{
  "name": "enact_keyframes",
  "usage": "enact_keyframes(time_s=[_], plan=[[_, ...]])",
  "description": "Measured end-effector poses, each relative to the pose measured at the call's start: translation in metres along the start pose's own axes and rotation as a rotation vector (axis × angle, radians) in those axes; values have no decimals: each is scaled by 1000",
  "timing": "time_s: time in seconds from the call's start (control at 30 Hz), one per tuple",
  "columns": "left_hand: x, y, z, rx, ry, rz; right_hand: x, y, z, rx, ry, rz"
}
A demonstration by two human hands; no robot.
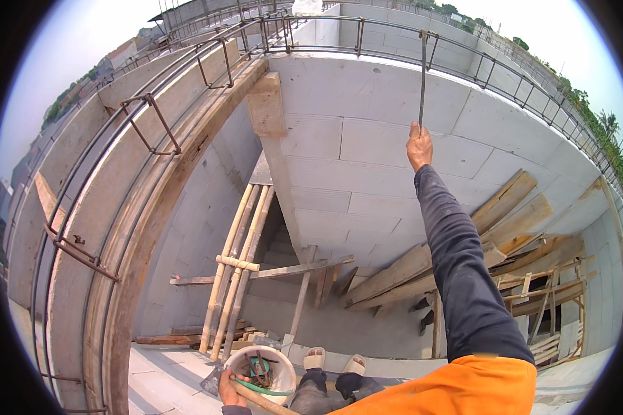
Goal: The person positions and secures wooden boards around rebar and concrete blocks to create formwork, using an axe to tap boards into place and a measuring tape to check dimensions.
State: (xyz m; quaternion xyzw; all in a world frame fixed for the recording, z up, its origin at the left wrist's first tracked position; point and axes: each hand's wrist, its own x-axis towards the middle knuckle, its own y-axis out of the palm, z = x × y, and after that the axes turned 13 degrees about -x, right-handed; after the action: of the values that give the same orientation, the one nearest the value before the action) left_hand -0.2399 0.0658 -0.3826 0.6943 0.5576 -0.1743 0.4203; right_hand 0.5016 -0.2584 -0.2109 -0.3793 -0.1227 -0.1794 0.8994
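Note:
My right hand (pixel 419 146) is raised with fingers closed on a thin steel bar (pixel 422 79), whose top reaches the rebar cage (pixel 360 34) along the block wall. My left hand (pixel 230 387), low at the centre, is closed on a wooden tool handle (pixel 270 402); a grey metal blade (pixel 212 382) shows beside it. Against that hand is a white bucket (pixel 284 369) with a green handle (pixel 277 391), holding small metal pieces and a teal item (pixel 258 366). My sandalled feet (pixel 314 358) stand near the bucket at the wall's edge.
A long rebar frame (pixel 149 128) runs along the concrete beam at left. Bamboo poles (pixel 235 270) bridge a drop with stairs (pixel 280 245) below. Planks (pixel 387 283) lean at lower right, near another person's legs (pixel 424 317). A block wall (pixel 384 152) faces me.

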Motion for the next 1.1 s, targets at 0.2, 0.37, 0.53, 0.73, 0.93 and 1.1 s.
enact_keyframes(time_s=[0.2, 0.37, 0.53, 0.73, 0.93, 1.1], plan=[[11, 5, -1, 7, 21, -24, 59, 19, -47, -70, 11, 87], [17, -1, 0, 28, 59, -8, 47, 14, -15, -34, 1, 238], [22, 16, 4, 36, 7, 25, 50, -2, -5, -133, -9, 231], [43, -30, 12, 255, -24, 76, 50, -9, 18, -481, -1, 247], [13, 13, 0, 100, -84, -13, 56, -9, 15, -536, 9, 231], [-2, 28, -2, 115, -27, -75, 56, -8, 25, -529, 11, 248]])
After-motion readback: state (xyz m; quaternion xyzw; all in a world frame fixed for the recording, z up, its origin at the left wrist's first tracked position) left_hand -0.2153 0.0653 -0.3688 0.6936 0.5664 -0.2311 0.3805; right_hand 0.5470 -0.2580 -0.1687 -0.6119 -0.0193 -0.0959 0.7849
